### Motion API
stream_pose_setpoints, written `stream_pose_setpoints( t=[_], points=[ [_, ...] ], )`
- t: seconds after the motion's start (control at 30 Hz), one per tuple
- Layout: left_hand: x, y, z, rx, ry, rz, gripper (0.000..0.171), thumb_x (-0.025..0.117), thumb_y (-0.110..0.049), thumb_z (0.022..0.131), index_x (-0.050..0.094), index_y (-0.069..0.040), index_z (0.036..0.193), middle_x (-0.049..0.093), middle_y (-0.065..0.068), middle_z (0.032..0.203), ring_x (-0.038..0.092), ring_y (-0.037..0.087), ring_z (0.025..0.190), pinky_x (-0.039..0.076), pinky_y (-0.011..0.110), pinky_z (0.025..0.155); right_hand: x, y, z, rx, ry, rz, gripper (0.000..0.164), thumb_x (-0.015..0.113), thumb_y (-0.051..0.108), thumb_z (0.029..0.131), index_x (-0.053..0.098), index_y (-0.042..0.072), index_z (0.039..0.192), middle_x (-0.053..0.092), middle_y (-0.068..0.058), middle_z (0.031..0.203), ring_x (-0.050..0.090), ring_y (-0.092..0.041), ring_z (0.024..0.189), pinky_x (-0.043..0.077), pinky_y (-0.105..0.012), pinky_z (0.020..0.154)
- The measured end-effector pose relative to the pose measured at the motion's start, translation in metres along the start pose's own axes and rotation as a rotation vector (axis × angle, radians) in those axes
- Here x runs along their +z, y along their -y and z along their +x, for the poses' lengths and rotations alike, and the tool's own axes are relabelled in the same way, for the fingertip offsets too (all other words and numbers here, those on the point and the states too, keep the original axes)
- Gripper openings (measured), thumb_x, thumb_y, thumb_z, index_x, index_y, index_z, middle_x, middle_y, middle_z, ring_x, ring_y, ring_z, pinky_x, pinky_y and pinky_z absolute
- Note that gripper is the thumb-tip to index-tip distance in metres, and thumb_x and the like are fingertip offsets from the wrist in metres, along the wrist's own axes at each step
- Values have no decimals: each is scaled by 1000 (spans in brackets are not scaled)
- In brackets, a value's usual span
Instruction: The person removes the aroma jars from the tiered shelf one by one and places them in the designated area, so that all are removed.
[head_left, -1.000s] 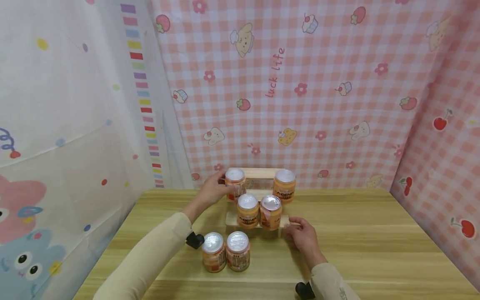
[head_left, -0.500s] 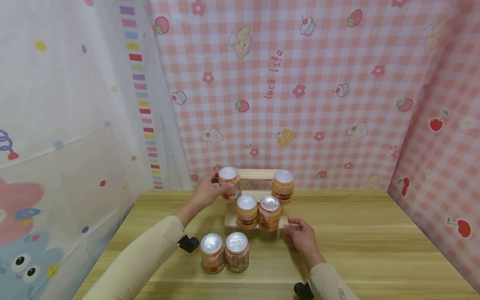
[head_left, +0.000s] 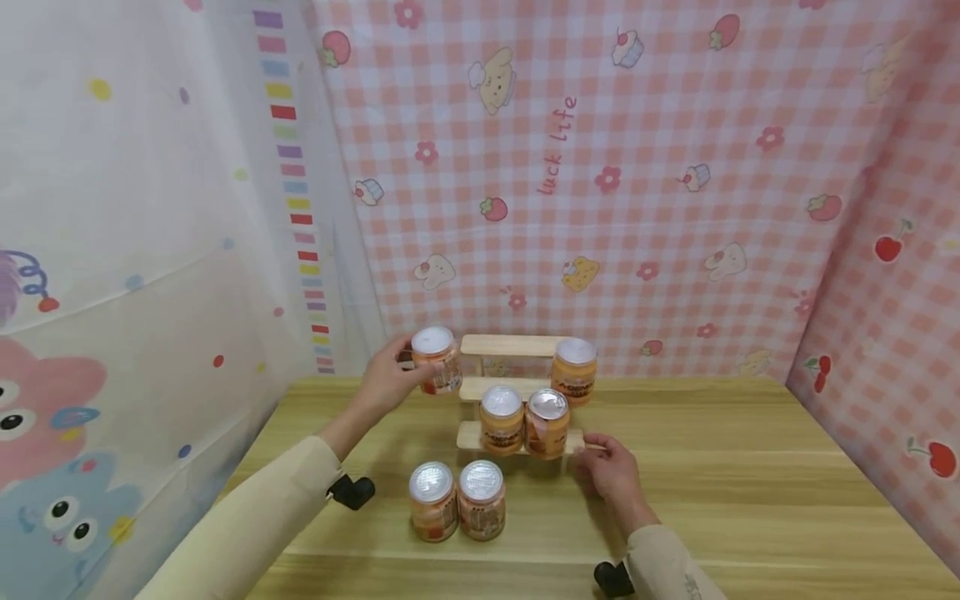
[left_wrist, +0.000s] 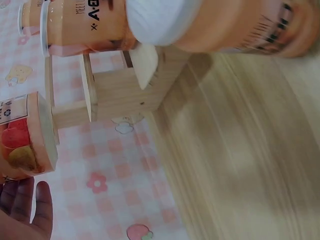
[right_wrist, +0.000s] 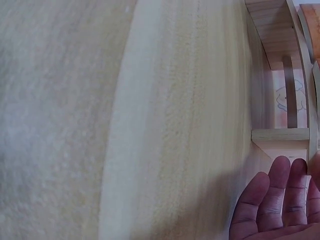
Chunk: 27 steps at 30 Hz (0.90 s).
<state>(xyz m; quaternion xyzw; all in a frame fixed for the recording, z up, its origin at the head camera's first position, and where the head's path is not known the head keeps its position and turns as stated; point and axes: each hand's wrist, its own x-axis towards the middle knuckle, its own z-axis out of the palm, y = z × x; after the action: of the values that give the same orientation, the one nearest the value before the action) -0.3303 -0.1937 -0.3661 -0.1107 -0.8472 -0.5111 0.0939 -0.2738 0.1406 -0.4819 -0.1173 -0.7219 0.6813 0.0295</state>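
Note:
My left hand (head_left: pixel 388 375) grips an orange-labelled can (head_left: pixel 437 362) with a silver lid, beside the left end of a three-step wooden display rack (head_left: pixel 517 344). In the left wrist view that can (left_wrist: pixel 25 137) is at the left edge, with fingers against its side. My right hand (head_left: pixel 611 471) holds the right end of the rack's lowest step, fingers below the board (right_wrist: pixel 280 134) in the right wrist view. Two cans, left (head_left: pixel 502 421) and right (head_left: pixel 547 425), stand side by side on the lowest step. Another can (head_left: pixel 574 371) stands higher up at the right end.
Two more cans, left (head_left: pixel 432 504) and right (head_left: pixel 482 502), stand together on the wooden table (head_left: pixel 720 500) in front of the rack. A pink checked cloth (head_left: pixel 600 217) hangs behind, and a white patterned cloth (head_left: pixel 150 333) at the left.
My left hand has moved the can leftward, off the rack's left end, uncovering the left ends of the upper steps. My right hand has stayed at the lowest step.

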Motion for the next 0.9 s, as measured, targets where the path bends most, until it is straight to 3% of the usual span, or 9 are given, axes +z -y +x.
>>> stream_pose_setpoints(
  t=[0.27, 0.5, 0.9],
  points=[
    [-21, 7, -19, -8, -27, 10, 69, 76, -23, 86, 46, -4, 146, 59, 20, 123, 59, 36, 110, 55, 40, 80, 0, 2, 0, -9, 4, -24, 32, 65, 6, 94, 54, -8, 120, 71, -7, 88, 67, -16, 69, 50, -31, 53],
    [-34, 9, -40, 14, -29, 26, 64, 75, -22, 87, 49, -1, 141, 60, 18, 124, 54, 32, 116, 51, 48, 93, -2, 1, -1, -9, 5, -38, 32, 65, 7, 94, 55, -8, 120, 71, -6, 87, 65, -14, 68, 50, -31, 53],
    [-53, 15, -76, -2, -27, 58, 63, 77, -21, 86, 51, 3, 138, 59, 19, 126, 56, 34, 117, 52, 46, 92, -2, 4, -2, 11, 21, -48, 32, 64, 8, 95, 55, -7, 122, 71, -9, 91, 66, -16, 71, 50, -31, 55]
  ],
)
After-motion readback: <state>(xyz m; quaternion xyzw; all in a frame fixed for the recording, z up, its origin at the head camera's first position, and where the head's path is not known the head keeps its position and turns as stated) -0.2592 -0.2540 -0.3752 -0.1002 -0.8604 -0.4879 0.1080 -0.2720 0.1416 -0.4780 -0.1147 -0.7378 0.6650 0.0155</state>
